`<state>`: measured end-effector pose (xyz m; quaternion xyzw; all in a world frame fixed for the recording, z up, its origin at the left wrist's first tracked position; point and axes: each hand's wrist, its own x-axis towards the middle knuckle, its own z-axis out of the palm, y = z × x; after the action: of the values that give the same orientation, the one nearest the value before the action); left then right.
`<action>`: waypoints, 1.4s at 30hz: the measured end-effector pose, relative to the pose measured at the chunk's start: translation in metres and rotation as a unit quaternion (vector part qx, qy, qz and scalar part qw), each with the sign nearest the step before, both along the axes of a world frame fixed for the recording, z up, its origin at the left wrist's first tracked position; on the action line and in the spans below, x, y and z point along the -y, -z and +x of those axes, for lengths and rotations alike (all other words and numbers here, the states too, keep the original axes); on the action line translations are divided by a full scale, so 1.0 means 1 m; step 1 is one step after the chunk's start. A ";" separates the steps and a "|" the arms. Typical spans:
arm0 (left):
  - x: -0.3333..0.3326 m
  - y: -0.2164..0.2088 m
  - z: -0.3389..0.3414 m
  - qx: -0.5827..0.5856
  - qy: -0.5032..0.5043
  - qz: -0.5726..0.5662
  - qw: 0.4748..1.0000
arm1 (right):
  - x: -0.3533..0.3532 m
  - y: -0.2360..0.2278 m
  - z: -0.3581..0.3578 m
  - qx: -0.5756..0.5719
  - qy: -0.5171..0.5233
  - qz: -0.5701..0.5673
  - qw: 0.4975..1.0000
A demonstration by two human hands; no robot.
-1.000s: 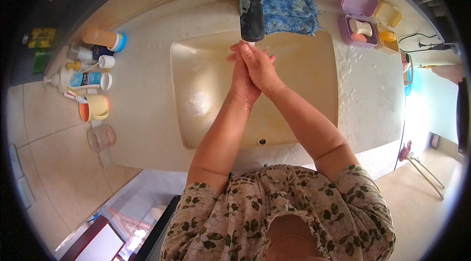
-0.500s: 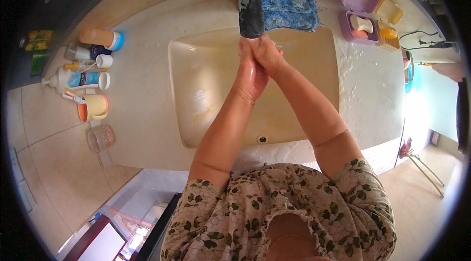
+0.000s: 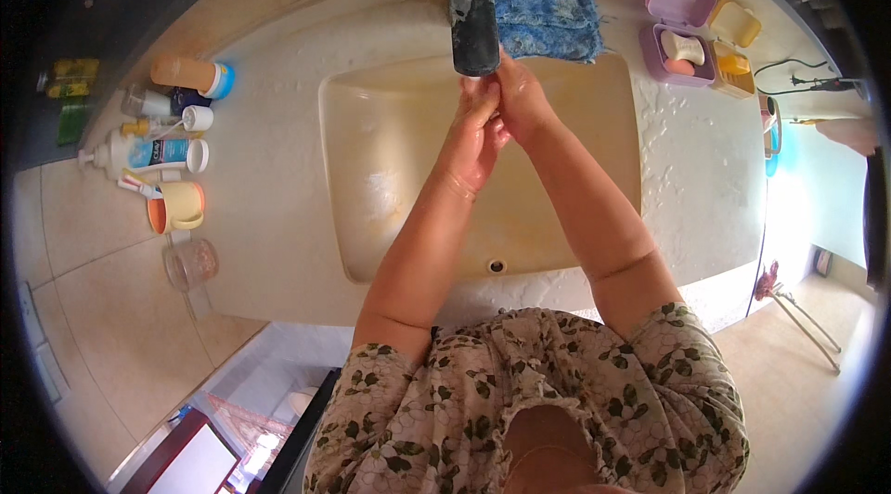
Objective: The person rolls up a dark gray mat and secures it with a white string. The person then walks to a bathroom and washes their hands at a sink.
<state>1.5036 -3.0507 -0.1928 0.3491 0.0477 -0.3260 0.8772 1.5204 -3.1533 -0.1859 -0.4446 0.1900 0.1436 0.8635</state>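
Observation:
Under the black faucet (image 3: 475,39), my two wet hands are pressed together over the cream sink (image 3: 399,225). My left hand (image 3: 471,132) points up toward the spout, with its fingers closed against my right hand (image 3: 522,102). The right one wraps against the left from the side. Pink fingertips show between the two palms. The far parts of the fingers are hidden beneath the spout. I see nothing else in either hand.
A folded blue cloth (image 3: 548,20) lies behind the sink. On the right are a purple soap box (image 3: 676,67) and a yellow soap box (image 3: 733,76), both with lids up. Bottles, a pump bottle (image 3: 153,152) and a yellow mug (image 3: 181,206) line the left edge.
My hands have shifted against each other: the right hand has moved from over the left to its side, and pink fingertips now show between them. Both remain under the faucet.

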 end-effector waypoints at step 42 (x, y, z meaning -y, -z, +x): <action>-0.001 -0.023 -0.002 0.001 -0.023 -0.234 0.972 | -0.057 -0.006 0.017 0.209 0.205 0.180 0.939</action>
<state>1.5019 -3.0496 -0.1701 0.1327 -0.0226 -0.3076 0.9419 1.5372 -3.0963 -0.1801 -0.2533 0.0633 -0.1004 0.9601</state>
